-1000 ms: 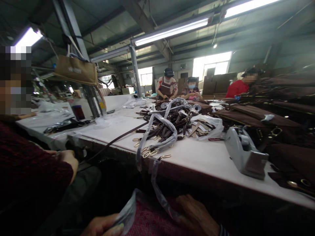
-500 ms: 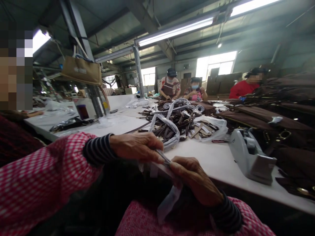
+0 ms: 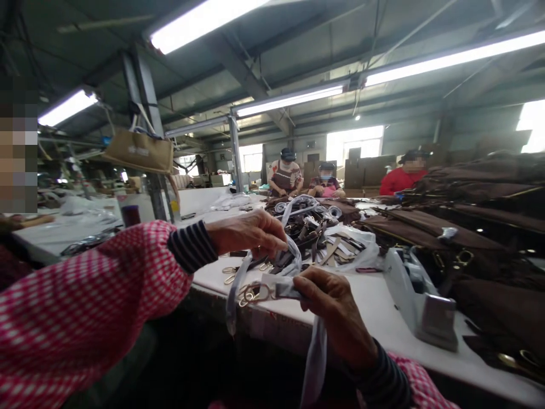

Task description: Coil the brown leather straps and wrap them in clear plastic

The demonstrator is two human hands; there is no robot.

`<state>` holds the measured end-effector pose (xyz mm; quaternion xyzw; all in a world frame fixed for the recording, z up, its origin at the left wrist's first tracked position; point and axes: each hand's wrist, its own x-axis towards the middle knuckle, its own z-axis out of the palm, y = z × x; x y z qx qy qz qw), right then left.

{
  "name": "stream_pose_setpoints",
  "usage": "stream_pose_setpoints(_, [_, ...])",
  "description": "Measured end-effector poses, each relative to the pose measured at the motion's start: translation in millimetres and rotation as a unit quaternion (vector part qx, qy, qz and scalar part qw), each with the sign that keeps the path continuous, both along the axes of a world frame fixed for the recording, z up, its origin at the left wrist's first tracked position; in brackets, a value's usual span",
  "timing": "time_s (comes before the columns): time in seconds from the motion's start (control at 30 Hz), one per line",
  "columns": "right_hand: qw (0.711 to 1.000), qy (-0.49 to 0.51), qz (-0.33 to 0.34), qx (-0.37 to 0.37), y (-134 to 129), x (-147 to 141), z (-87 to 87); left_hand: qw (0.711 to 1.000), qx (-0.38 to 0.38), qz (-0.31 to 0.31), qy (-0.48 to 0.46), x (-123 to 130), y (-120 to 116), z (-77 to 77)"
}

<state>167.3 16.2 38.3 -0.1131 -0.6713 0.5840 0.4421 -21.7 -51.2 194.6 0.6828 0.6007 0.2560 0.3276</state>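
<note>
Right grip (image 3: 334, 301) clamps my plastic-sleeved strap (image 3: 287, 287): likely light, slick, best pinched near its end; left grip (image 3: 249, 232), I can't tell.

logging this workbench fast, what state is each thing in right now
Right hand, closed on the held strap
Held strap, wrapped in plastic
Left hand, fingers bent, grip unclear
Strap pile, tangled
Tape dispenser, upright
Tan bag, hanging
Ceiling lights, lit
Brown bags, piled
</note>
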Motion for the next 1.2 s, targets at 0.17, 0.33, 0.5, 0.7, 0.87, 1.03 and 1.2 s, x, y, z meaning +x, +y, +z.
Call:
stream_pose_setpoints(0.17, [0.989, 0.012, -0.135, 0.061, 1.0, 11.0, 2.7, 0.998, -0.055, 0.014, -0.030, 5.0, -18.0, -34.9])
stream_pose_setpoints(0.33, [0.987, 0.048, -0.145, 0.040, -1.6, 14.4, 3.4, 0.997, -0.039, 0.018, -0.068, 7.2, -25.0, -29.2])
stream_pose_setpoints(0.5, [0.991, 0.060, -0.118, 0.020, -8.8, 8.7, 20.8, 1.000, -0.002, -0.005, -0.014, 16.0, -18.8, -1.3])
stream_pose_setpoints(0.7, [0.994, 0.061, -0.092, 0.013, -3.6, 9.4, 39.1, 0.998, 0.033, 0.018, 0.051, 23.5, -14.8, 6.5])
stream_pose_setpoints(0.87, [0.998, 0.046, -0.027, -0.022, 0.4, 5.3, 36.2, 0.999, 0.026, 0.017, 0.006, 22.3, -11.3, -3.1])
stream_pose_setpoints(1.03, [0.993, 0.095, 0.000, -0.077, 1.0, -2.0, 31.4, 0.998, 0.044, 0.013, -0.041, 21.4, -9.0, -17.9])
stream_pose_setpoints(1.2, [0.995, 0.076, -0.030, -0.054, 3.4, -4.8, 25.7, 0.996, 0.078, 0.030, 0.009, 27.0, -13.0, -28.5])
